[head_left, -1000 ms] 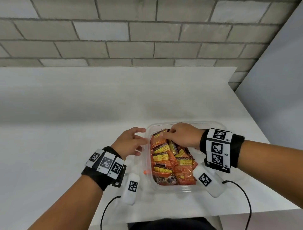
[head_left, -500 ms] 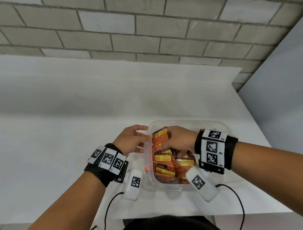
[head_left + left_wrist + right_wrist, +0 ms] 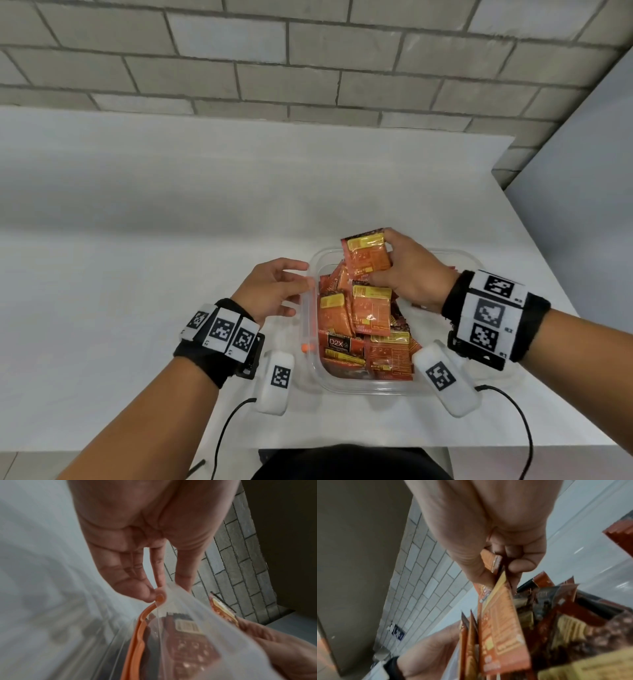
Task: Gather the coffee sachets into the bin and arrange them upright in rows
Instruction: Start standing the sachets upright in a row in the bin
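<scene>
The head view looks down from above; both wrist views look close along the fingers (image 3: 145, 574), sharing the bin (image 3: 317, 363).

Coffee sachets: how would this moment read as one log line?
right hand: grips lifted sachet above bin | left hand: fingers against bin's left wall | other sachets: jumbled, not in rows

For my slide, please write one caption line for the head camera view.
Right hand lifts coffee sachets above the clear bin while the left hand steadies its side.

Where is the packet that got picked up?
In the head view the lifted sachet is pinched in the right hand, above the bin's far end, over the other sachets.
</scene>
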Motion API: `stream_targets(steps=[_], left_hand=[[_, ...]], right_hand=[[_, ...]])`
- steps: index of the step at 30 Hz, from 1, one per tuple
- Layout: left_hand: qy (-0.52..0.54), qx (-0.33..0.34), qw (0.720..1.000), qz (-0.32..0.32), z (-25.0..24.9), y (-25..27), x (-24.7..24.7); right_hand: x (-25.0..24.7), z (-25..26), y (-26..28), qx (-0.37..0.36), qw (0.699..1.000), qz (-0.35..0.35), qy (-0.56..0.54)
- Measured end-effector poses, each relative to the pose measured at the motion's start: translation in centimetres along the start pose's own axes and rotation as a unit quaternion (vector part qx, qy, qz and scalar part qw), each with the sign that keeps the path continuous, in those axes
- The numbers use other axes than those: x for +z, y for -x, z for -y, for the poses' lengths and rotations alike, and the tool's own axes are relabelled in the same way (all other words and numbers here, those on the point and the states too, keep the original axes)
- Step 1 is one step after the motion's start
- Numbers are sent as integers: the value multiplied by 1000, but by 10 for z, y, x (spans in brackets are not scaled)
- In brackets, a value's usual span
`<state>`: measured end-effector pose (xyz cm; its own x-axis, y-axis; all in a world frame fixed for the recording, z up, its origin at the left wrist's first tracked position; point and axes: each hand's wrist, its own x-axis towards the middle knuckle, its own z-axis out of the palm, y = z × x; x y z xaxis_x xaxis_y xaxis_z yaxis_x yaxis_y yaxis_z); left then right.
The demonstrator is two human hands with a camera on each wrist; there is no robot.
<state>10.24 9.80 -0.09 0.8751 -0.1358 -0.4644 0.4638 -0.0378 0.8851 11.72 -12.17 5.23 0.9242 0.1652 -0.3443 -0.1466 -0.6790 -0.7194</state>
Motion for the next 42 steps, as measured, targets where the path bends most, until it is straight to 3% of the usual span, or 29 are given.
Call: stream_targets(steps=[5,9,11,14,18,20,26,33,35,39,42], left_hand=[[-23,25,999,-19,-4,-1,1],[-33,78,996,-39,-23,6,1],[12,110,993,-33,-40,14,1],[79,126,988,39,-64,24,16],[69,65,974,207,-71,26,46],[102,44,966,235,-70,27,53],[144,39,965,217,-61,23,56],[193,20,966,173,-50,21,50],[236,32,960,149,-50,19,45],[266,71,951,137,-51,16,41],[213,96,962,141,-47,16,44]], right_hand=[[-18,-4,8,-12,991,-55,-124],[-38,3,17,-23,975,-55,-215],[-47,11,23,-40,973,-40,-225],[-51,25,28,-72,974,-12,-216],[-43,38,23,-111,969,14,-219],[-40,41,19,-122,968,15,-219],[-29,36,13,-120,979,-14,-162],[-32,32,9,-65,956,-104,-268],[-40,31,8,-57,949,-95,-297],[-29,30,13,-52,986,53,-150],[-14,28,10,-66,997,12,-43]])
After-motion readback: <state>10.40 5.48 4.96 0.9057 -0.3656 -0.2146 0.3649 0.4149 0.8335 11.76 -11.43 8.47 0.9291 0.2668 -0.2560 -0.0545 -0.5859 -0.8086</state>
